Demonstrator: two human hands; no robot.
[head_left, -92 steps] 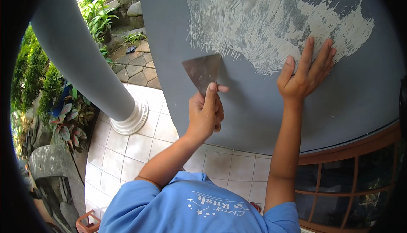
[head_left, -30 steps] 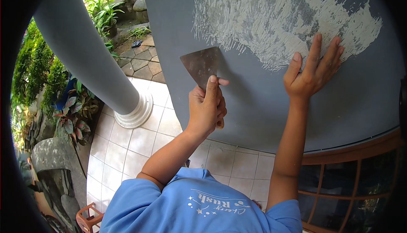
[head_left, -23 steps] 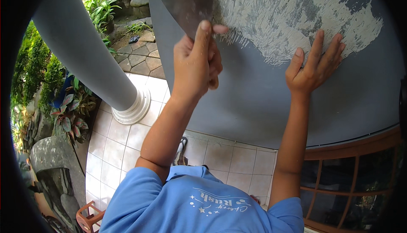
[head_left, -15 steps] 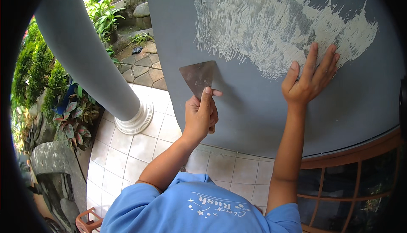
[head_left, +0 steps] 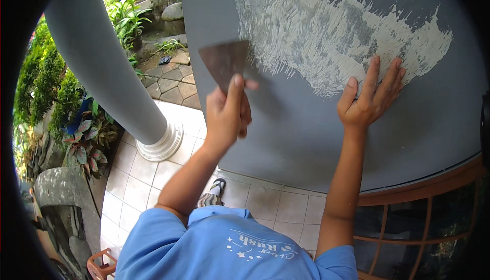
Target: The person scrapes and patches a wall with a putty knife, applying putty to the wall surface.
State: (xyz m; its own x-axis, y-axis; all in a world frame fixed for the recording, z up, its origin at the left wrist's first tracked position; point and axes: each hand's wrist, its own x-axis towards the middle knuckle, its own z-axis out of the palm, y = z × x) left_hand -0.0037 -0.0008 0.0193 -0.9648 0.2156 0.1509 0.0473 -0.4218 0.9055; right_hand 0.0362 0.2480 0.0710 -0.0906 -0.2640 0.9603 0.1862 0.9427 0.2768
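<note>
My left hand is closed round the handle of a scraper, with the thumb lying along the base of its wide, dull metal blade. The blade points up, just left of a rough whitish patch where the grey paint of the wall is gone in jagged streaks. Whether the blade touches the wall, I cannot tell. My right hand has its fingers stretched out and lies flat at the lower right edge of that patch.
A round grey column on a white base stands at the left. Beyond it are plants and rocks. White tiles cover the floor. A wood-framed window sits at the lower right, an orange-brown chair at the lower left.
My left hand has moved up and left with the scraper, from below the patch to beside its left edge. My right hand stays in nearly the same place. A foot now shows below.
</note>
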